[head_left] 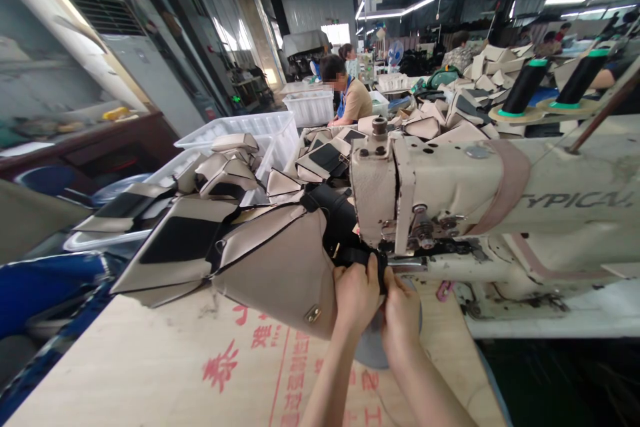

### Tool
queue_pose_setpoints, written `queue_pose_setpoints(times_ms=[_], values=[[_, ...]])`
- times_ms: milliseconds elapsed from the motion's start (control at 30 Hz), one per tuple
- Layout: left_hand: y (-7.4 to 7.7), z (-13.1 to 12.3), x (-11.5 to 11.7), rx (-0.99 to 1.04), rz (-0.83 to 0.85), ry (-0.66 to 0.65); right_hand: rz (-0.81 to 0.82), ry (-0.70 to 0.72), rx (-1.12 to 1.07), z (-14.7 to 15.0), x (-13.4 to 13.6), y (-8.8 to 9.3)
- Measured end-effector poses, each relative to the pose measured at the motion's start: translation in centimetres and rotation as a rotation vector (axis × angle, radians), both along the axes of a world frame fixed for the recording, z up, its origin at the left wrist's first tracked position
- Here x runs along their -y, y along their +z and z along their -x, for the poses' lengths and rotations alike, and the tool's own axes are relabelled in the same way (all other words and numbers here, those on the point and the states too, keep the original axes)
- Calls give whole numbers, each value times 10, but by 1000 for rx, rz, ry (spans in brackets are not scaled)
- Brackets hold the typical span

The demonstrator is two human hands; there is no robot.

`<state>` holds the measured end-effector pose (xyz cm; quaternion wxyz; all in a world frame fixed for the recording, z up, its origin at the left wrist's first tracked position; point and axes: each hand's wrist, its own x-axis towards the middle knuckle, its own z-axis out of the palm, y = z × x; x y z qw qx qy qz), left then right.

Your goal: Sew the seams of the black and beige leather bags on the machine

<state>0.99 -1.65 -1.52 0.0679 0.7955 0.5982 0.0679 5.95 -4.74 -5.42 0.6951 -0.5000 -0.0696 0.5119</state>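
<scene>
Below the needle area of a cream sewing machine (pixel 375 193), both my hands grip a black strap piece (pixel 356 255) that belongs to, or lies against, a beige bag (pixel 280 260). My left hand (pixel 356 297) is closed on it, thumb and fingers pinching the strap from the left. Close on the right, my right hand (pixel 401 310) also has its fingers closed on the black edge, near the machine's narrow metal arm. The bag lies tilted on the wooden table, a small gold clasp (pixel 313 313) on its front. My fingers partly hide the strap.
More beige and black bags (pixel 183 240) are piled to the left, with a white plastic crate (pixel 275 130) behind. Two black thread spools (pixel 524 88) stand on the machine. A co-worker (pixel 357 97) sits farther back. The wooden table (pixel 200 360) bears red printed characters.
</scene>
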Motion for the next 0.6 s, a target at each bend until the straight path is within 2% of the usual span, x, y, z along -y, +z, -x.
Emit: queue_pose_setpoints(times_ms=[200,600], values=[[0,2,0,-46,-37,-59,-13,10,13,0,2,2],[10,3,-1,1,-16,-37,25,-61,180,0,1,2]])
